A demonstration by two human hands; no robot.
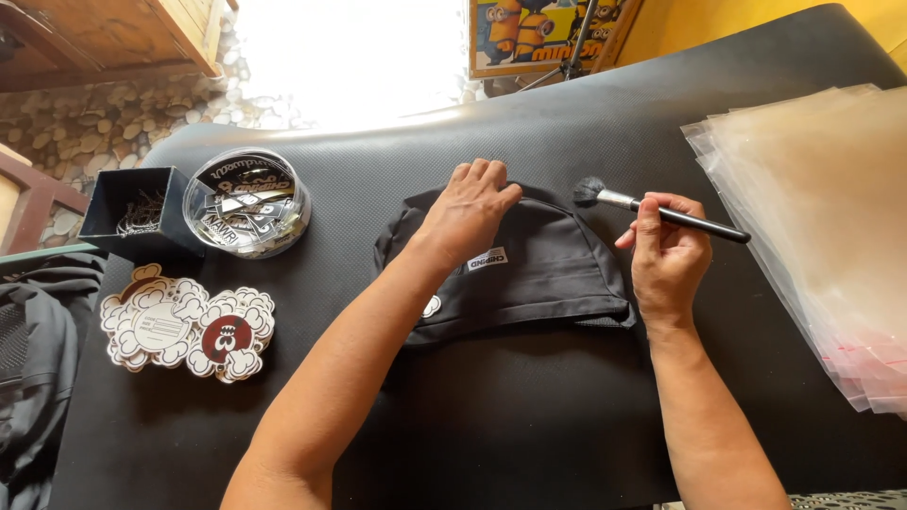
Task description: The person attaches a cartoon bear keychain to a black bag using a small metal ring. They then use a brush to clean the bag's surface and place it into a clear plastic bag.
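Arms: two bare arms come up from the bottom edge, closest to us, and reach to the black cap point(529, 274).
Black cap: it lies flat in the middle of the black mat point(529, 425), with a small white tag on its front.
Left hand: the left hand point(470, 210) lies on the top left part of the cap, fingers flat and spread a little, pressing down. It grips nothing.
Right hand: the right hand point(667, 250) is just off the right side of the cap. Its fingers are pinched around the thin black handle of a brush point(661, 213).
Brush: the fluffy dark tip points left and sits just above the top right edge of the cap. I cannot tell if it touches.
Left of the cap: a round clear tub point(248, 201) full of black and white stickers, and a small dark box point(132, 212) beside it.
Below the tub: two stacks of cloud-shaped cards point(187, 324).
Right of the cap: a pile of clear plastic bags point(822, 217), well apart.
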